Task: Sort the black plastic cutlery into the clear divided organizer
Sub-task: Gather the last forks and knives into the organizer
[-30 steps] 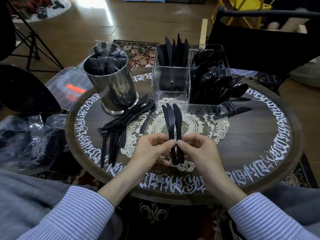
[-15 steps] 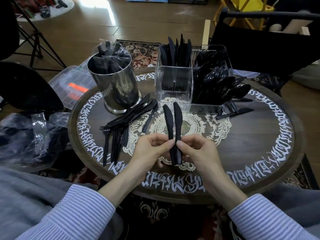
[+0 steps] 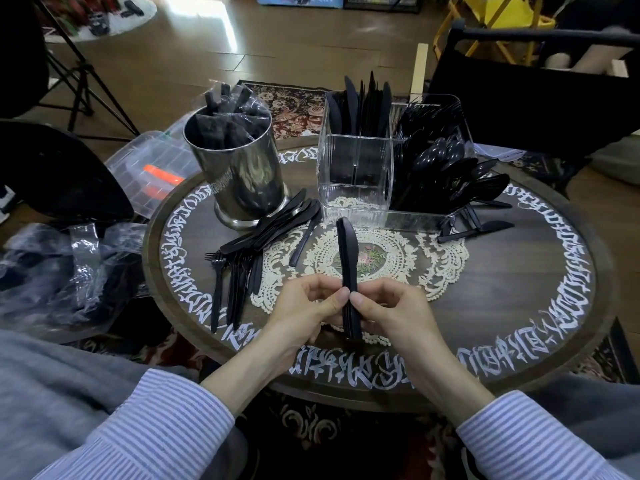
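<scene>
The round table has white writing around its edge that I cannot read. In the upper middle of the frame sits the clear organizer; knives stand in its back left part, spoons and forks fill the right side, the front left part looks bare. Left of it, a shiny metal cup holds wrapped black cutlery. Loose cutlery lies beside it. In the middle, the left hand and right hand pinch a stack of knives upright between thumbs and fingers

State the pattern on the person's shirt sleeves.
Thin blue and white stripes on the sleeves, seen in the head view.
</scene>
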